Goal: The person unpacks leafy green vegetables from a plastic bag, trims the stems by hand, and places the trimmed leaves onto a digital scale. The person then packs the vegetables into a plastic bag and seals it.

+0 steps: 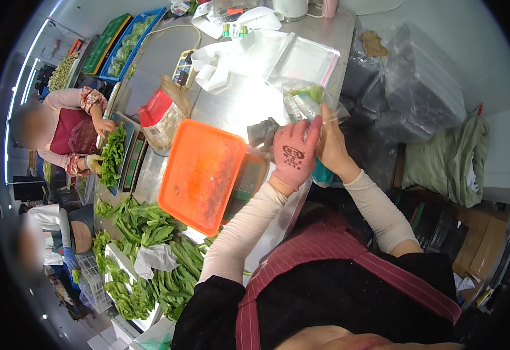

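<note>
A clear plastic bag with green leafy vegetables (304, 101) is at the far right part of the metal table. My left hand (295, 151), in a pink knit glove, lies at the bag's near end with its fingers on the plastic. My bare right hand (333, 146) has its fingers along the right side of the same bag. Both hands appear to hold it, though the palms and thumbs are hidden. Just left of my left hand lies a grey glove (262, 131). Flat clear plastic bags (306, 59) are stacked beyond the filled bag.
An orange plastic tray (202, 177) lies left of my arms. Leafy greens (150, 223) are heaped at the near left. Across the table a co-worker (73, 131) handles lettuce (113, 153) on a scale. A power strip (183, 69) and a paper label strip (211, 65) lie farther back.
</note>
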The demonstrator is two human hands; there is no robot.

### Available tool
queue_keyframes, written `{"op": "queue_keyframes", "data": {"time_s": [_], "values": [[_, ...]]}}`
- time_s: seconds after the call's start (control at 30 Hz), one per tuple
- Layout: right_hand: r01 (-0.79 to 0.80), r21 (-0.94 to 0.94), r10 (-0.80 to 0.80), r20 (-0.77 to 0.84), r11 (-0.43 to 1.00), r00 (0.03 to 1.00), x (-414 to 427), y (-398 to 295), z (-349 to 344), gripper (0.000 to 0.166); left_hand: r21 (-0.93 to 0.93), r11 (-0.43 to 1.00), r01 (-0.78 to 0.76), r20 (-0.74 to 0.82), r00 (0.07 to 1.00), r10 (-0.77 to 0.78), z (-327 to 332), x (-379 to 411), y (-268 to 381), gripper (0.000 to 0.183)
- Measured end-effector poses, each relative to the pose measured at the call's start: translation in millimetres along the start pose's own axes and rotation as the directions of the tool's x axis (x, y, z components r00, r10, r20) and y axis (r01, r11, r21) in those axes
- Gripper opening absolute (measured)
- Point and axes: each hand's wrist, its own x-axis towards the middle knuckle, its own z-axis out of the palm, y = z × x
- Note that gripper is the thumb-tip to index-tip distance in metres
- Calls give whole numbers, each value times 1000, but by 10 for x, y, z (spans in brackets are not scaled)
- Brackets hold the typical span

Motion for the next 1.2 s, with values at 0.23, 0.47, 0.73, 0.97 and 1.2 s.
{"op": "queue_keyframes", "data": {"time_s": [0.23,0.47,0.73,0.97,1.2], "values": [[129,-98,-121,82,987,989,27,-238,50,74,-268,902,339,41,939,-341,84,208,-199,42],[225,-284,-171,201,932,964,94,-257,40,64,148,927,345,244,895,-373,-8,403,-127,29],[205,-127,-182,175,970,968,64,-107,219,46,22,1000,-7,225,974,2,228,411,-265,16],[289,-185,-235,265,939,935,188,198,122,55,-237,970,46,61,998,-32,85,70,-238,17],[49,174,-64,83,984,995,474,-18,-54,58,-273,923,271,-65,952,-298,115,-277,-424,12]]}}
